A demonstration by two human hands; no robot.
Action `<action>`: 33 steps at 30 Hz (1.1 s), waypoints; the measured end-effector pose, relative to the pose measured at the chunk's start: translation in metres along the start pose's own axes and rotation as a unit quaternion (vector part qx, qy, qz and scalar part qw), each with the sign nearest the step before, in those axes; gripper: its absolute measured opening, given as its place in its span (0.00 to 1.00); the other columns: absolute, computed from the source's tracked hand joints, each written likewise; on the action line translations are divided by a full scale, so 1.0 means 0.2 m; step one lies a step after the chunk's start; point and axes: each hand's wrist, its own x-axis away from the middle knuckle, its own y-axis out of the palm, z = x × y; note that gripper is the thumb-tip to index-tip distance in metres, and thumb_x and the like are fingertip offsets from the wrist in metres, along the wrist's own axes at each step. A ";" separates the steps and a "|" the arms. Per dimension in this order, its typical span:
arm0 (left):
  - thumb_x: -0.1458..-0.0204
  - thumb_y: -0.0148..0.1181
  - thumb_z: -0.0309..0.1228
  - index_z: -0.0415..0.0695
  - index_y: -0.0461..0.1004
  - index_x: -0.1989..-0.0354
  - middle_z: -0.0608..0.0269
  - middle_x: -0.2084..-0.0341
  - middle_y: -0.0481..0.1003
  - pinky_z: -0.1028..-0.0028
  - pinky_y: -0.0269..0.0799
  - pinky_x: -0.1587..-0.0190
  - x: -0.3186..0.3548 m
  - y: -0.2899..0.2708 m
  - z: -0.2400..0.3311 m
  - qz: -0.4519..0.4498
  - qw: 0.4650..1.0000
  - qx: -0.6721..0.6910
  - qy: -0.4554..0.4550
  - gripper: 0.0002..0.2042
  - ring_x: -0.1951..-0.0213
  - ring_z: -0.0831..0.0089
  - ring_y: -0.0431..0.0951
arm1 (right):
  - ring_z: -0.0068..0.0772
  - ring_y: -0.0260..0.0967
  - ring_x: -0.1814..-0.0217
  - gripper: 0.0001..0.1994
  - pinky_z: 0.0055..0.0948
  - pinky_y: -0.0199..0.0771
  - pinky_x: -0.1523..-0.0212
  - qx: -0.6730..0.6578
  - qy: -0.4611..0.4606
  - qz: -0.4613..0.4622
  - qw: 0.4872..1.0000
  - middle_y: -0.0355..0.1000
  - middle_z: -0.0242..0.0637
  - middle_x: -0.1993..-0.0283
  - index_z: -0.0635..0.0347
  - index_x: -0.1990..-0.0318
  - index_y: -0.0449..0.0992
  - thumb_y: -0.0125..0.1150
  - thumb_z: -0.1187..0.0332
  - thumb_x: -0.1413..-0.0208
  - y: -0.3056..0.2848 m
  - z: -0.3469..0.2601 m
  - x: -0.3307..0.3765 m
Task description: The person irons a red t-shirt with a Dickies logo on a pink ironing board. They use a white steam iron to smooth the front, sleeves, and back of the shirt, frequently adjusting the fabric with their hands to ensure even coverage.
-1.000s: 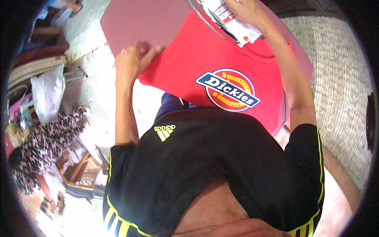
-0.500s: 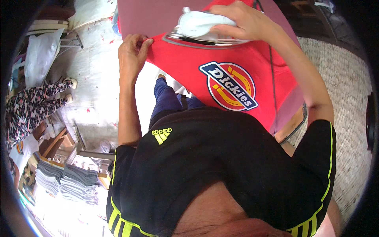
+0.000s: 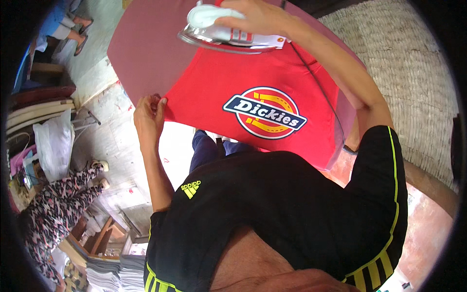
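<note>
1. Firmly, the right hand [image 3: 258,17] is closed around the handle of one white and grey iron [image 3: 228,34] at the top centre of the frame, its metal soleplate resting on the upper part of the garment.
2. At centre left, the left hand [image 3: 148,117] pinches the left edge of one red T-shirt [image 3: 214,102], fingers curled over the cloth against the board's edge.
3. That shirt lies flat across one mauve ironing board [image 3: 146,48], which runs from the upper left toward the right of the frame.
4. One printed emblem [image 3: 265,113] sits on the shirt just right of centre: a round red and yellow badge crossed by a dark blue band with white lettering.
5. One white plastic bag [image 3: 53,146] stands at the left edge.
6. In the lower left, one other person in patterned clothing [image 3: 58,204] sits on the floor, and folded grey cloth is stacked [image 3: 119,275] at the bottom left; I cannot count the pieces.
</note>
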 end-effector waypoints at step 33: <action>0.44 0.55 0.29 0.37 0.61 0.34 0.50 0.32 0.58 0.51 0.47 0.32 -0.58 0.52 0.33 -0.101 0.938 -0.086 0.320 0.27 0.30 0.49 0.55 | 0.44 0.75 0.67 0.20 0.40 0.72 0.67 -0.190 0.328 0.307 0.873 0.74 0.48 0.70 0.66 0.55 0.73 0.56 0.53 0.38 0.11 0.33 -0.03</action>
